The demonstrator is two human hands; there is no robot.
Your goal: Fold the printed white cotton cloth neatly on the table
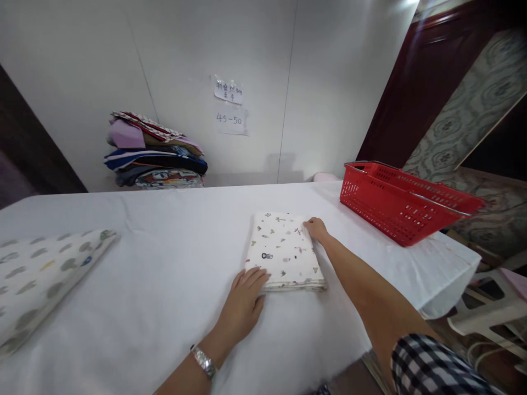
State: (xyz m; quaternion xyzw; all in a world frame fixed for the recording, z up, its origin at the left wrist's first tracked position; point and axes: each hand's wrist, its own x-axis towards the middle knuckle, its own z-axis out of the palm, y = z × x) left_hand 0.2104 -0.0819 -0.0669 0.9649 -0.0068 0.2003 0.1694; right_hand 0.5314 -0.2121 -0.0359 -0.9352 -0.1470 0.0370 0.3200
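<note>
A white cloth with small printed animals and plants (284, 249) lies folded into a thick rectangle on the white-covered table (177, 263). My left hand (245, 304), with a metal watch on its wrist, rests at the near left corner of the cloth, fingers stretched out over its edge. At the far right corner, my right hand (316, 227) has its fingers bent and drawn together on the cloth's edge. The right thumb is mostly hidden. Layered folds show along the near side of the cloth.
Another white cloth with grey spots (45, 274) lies at the table's left. A stack of folded fabrics (158, 156) stands against the wall at the back. The red plastic basket (387, 200) sits at the right end, near a white plastic stool (489, 312) below.
</note>
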